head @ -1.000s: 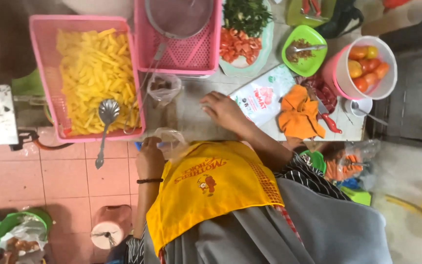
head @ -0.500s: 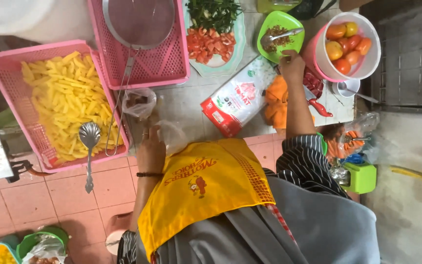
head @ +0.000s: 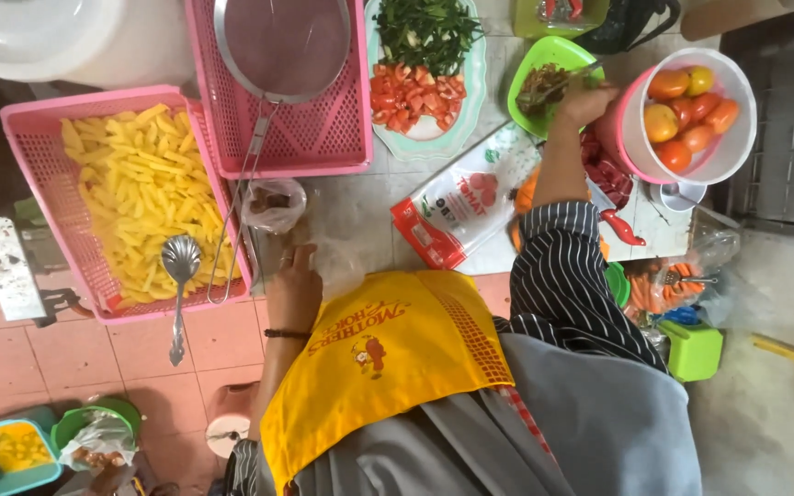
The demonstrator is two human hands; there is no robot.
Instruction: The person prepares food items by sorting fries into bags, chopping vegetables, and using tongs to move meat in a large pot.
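At the far left the pink basket of yellow strips (head: pixel 130 197) sits as it did half a second ago, the ladle (head: pixel 179 276) lying over its near edge; nothing there has been touched. My left hand (head: pixel 294 292) has stayed on the bench (head: pixel 360 197) just near the small clear bag (head: pixel 272 204); its grip is slack, the fingers laid loosely forward, holding nothing, only resting beside the bag and the crumpled clear plastic. Farther back stands the second pink basket with the round wire strainer (head: pixel 282 46) in it; right of that the oval plate of chopped tomato and greens (head: pixel 426 73); nearer, the red and white packet (head: pixel 466 197) lies flat on the bench.

What has changed is on the right; a second ago my right hand (head: pixel 585 103) was down by the packet and the orange pieces, and it has since travelled to the far side and now sits at the right rim of the green bowl (head: pixel 549 83). That puts the bowl's dark contents in hand, not the orange pieces. The grip looks closed around the handle of a utensil reaching into the bowl, though I cannot tell just how tightly; the pink tub of tomatoes (head: pixel 691 115) stands just to the right, apart from my fingers.
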